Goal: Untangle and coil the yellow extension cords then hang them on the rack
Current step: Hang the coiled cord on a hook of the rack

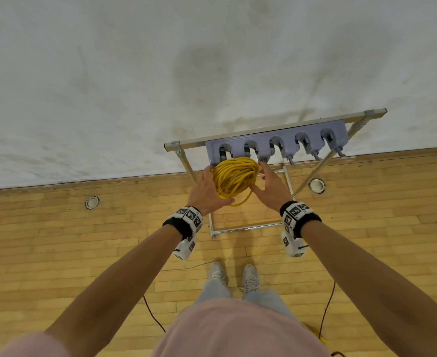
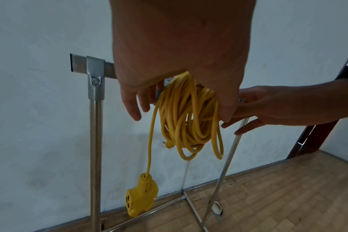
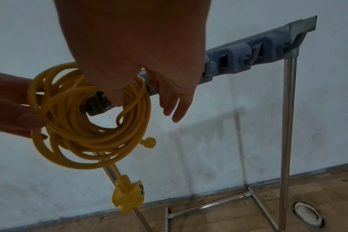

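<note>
1 yellow cord (image 1: 234, 177), coiled, hangs on the rack (image 1: 276, 143) at its left-end hooks; our left hand (image 1: 207, 189) and right hand (image 1: 271, 188) flank it, fingers loose; another yellow cord (image 1: 320, 338) lies on the floor (image 1: 57, 240).

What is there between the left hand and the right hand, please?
The coiled yellow extension cord lies between the left hand and the right hand, at the grey rack. The head view shows this.

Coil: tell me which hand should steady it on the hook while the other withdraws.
Left, probably. The left hand cups the coil from the side; the right hand shows straight fingers clear of it, so it can draw away more easily.
</note>
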Action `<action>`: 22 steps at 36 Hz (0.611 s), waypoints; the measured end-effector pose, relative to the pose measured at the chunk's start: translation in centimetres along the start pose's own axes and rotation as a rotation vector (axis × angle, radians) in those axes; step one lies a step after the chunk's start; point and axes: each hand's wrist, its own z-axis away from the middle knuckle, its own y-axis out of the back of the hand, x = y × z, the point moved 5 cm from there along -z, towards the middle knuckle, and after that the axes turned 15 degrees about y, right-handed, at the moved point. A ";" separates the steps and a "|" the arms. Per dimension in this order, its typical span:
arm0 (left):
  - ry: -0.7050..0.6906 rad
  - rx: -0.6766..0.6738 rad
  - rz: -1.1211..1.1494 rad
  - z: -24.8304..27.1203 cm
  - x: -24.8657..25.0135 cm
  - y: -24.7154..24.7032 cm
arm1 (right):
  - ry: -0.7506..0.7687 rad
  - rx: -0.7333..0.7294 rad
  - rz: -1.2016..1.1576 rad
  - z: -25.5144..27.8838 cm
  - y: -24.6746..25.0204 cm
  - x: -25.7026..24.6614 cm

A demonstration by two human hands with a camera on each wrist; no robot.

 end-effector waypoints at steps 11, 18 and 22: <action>-0.030 0.042 -0.077 1.8 2.0 0.9 | 0.086 -0.050 0.197 1.0 2.3 -0.8; -0.096 0.117 -0.169 3.0 3.5 2.0 | 0.104 -0.144 0.357 1.6 3.5 -1.6; -0.201 0.171 -0.233 4.3 4.7 2.0 | 0.130 -0.127 0.368 3.5 4.4 -1.9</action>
